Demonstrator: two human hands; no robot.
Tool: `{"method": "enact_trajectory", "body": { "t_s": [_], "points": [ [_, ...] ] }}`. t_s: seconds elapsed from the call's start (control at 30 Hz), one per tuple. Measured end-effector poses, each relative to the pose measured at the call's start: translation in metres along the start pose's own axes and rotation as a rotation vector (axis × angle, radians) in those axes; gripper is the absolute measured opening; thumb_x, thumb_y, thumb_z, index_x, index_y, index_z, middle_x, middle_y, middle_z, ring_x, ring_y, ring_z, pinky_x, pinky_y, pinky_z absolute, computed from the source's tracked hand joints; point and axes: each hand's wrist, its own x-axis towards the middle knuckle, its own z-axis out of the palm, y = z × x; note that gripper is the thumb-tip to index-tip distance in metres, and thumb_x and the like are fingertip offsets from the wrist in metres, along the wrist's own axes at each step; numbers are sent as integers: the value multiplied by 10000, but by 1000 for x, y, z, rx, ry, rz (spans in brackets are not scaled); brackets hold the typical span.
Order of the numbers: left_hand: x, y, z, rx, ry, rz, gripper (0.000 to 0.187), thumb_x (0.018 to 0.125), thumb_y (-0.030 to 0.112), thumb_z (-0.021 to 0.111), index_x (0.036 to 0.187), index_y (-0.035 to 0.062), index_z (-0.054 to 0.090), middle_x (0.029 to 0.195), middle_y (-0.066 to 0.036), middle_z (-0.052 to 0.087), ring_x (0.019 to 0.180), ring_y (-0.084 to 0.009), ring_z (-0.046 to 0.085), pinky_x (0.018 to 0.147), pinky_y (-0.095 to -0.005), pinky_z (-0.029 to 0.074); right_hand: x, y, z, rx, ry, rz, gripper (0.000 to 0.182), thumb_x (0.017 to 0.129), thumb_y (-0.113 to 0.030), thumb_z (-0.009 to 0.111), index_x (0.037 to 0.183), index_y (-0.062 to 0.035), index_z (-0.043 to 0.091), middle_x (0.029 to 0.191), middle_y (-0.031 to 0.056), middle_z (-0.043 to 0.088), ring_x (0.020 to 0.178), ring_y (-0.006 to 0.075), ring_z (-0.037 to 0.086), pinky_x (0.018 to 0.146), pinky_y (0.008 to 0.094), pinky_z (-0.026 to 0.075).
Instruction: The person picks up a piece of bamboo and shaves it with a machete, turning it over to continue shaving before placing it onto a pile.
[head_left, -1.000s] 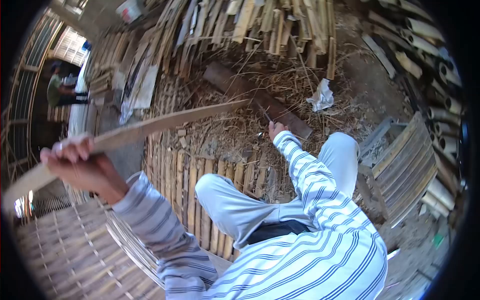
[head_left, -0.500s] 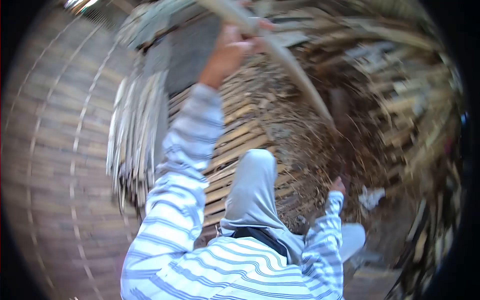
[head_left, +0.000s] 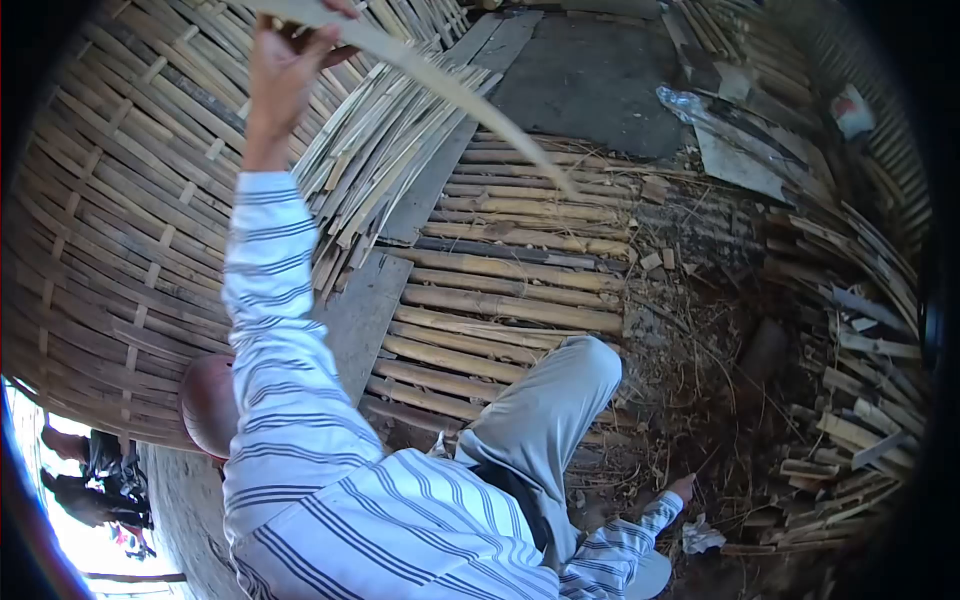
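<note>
My left hand is raised at the upper left, its thumb and fingers closed on a long, pale bamboo strip. The strip curves down to the right, its far end above the slatted bamboo floor. Low on the right, my right hand is small in view and looks closed, close to the debris-covered ground. Whatever it grips is too dark and small to make out. A crumpled pale scrap lies just below that hand.
A bundle of thin bamboo strips lies beside the woven bamboo wall on the left. Split bamboo pieces are heaped at the right. A dark flat sheet lies at the back, and a rounded reddish-brown object sits behind my left arm.
The view has swung left, bringing in more of the wall and a bright opening. My left hand, still holding the strip, now appears farther left; my right hand appears lower.
</note>
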Motion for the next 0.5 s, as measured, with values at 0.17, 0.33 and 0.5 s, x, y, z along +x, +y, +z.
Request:
{"method": "enact_trajectory", "body": {
  "t_s": [0.17, 0.33, 0.5],
  "points": [
    [-6, -12, -84, 428, 40, -122, 558, 884, 38, 584, 1351, 66, 281, 1066, -104, 592, 1005, -199, 599, 802, -338, 556, 4, -23, -4, -20, 14, -1, 730, 883, -632, 382, 942, 33, 679, 926, 272, 650, 909, 455, 598, 810, 510, 460],
    [-18, -91, -103, 920, -78, -357, 374, 859, 5, 574, 1210, 13, 446, 1030, -122, 594, 888, -208, 617, 752, -334, 528, 14, -26, -6, -17, -24, -59, 742, 888, -628, 383, 981, 51, 666, 967, 276, 645, 914, 449, 600, 811, 481, 464],
    [-68, -152, -71, 1158, -339, -543, 808, 834, -55, 503, 1485, 91, 48, 1223, -321, 491, 974, -386, 598, 848, -419, 505, 20, -30, -7, -29, 50, -71, 728, 872, -638, 427, 940, 42, 678, 859, 265, 657, 817, 434, 613, 732, 472, 476]
  ]
}}
